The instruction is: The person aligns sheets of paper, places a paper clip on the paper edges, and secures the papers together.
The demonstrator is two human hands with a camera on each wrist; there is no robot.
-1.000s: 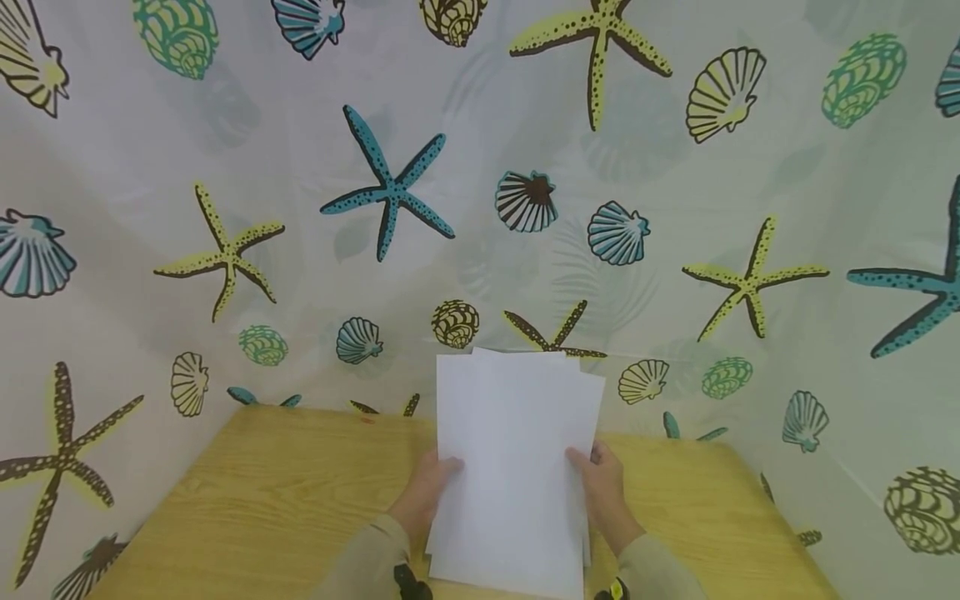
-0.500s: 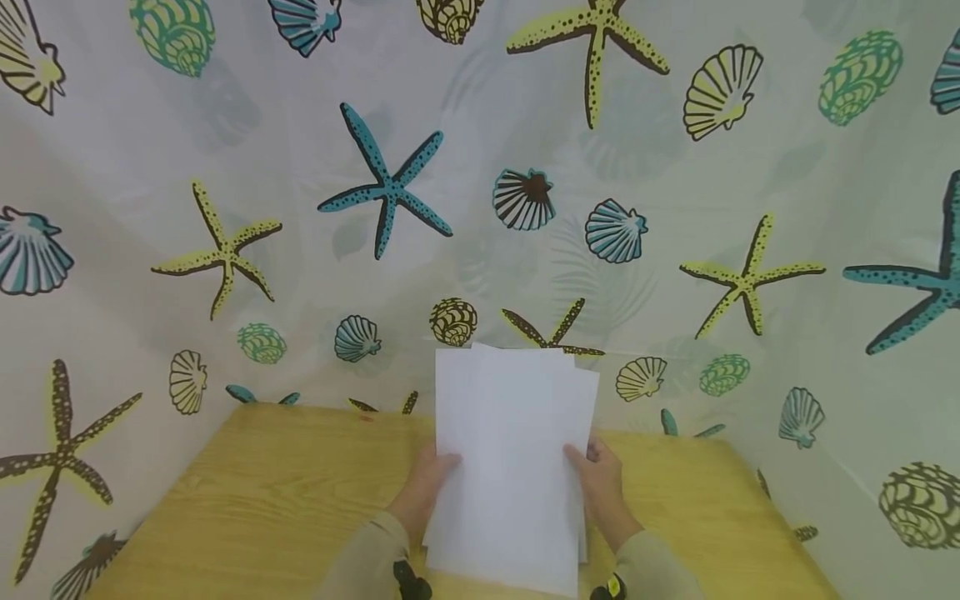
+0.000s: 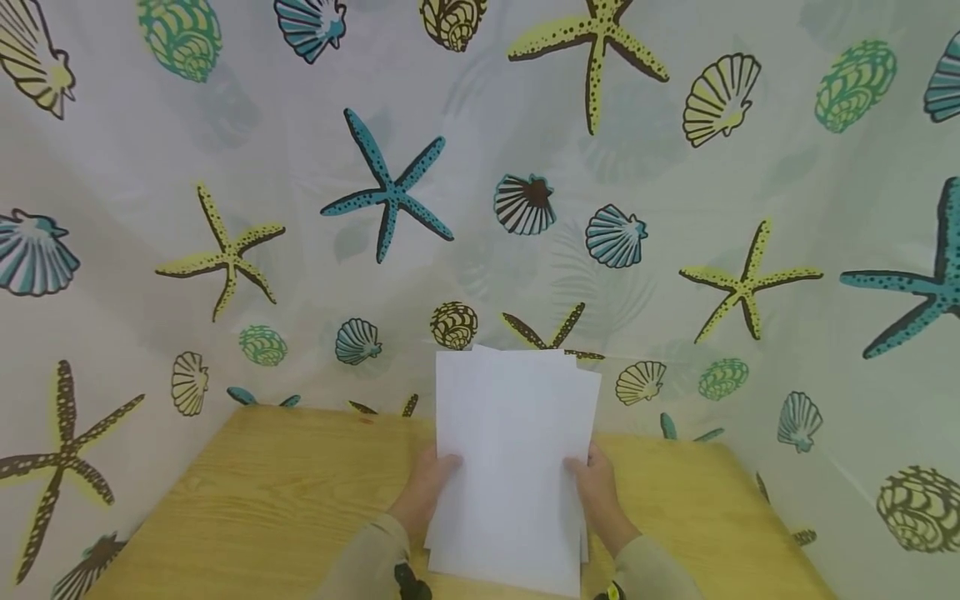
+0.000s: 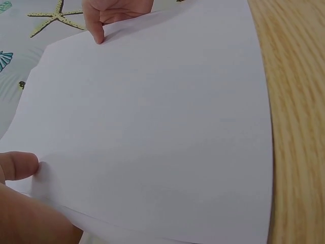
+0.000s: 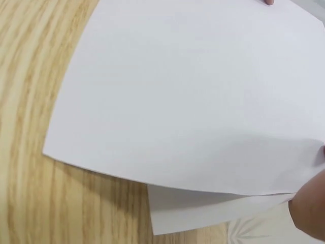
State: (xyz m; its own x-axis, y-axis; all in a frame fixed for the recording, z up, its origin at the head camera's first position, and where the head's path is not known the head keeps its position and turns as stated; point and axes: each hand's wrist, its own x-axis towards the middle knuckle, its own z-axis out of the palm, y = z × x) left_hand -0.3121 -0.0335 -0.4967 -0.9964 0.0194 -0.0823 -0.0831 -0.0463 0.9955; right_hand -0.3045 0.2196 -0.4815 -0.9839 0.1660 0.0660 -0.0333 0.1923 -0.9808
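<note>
Several sheets of white paper (image 3: 510,475) stand tilted up over the table, fanned unevenly so that corners stick out at the top and bottom. My left hand (image 3: 427,487) grips their left edge, its thumb lying on the front sheet. On the opposite edge my right hand (image 3: 596,492) pinches the sheets, thumb in front, the other fingers mostly hidden behind. In the left wrist view the paper (image 4: 152,117) looks blank, with the left thumb (image 4: 19,165) pressing on it. A lower sheet (image 5: 203,208) juts out beneath the front one in the right wrist view.
A light wooden table (image 3: 285,492) lies under the hands and extends to both sides. Behind it and along its sides hangs a pale curtain (image 3: 465,275) printed with starfish and shells. Dark straps (image 3: 412,581) show at the wrists.
Both hands keep their hold on the sheets, which shift only very slightly. The right hand's fingers have drawn a little further behind the paper edge.
</note>
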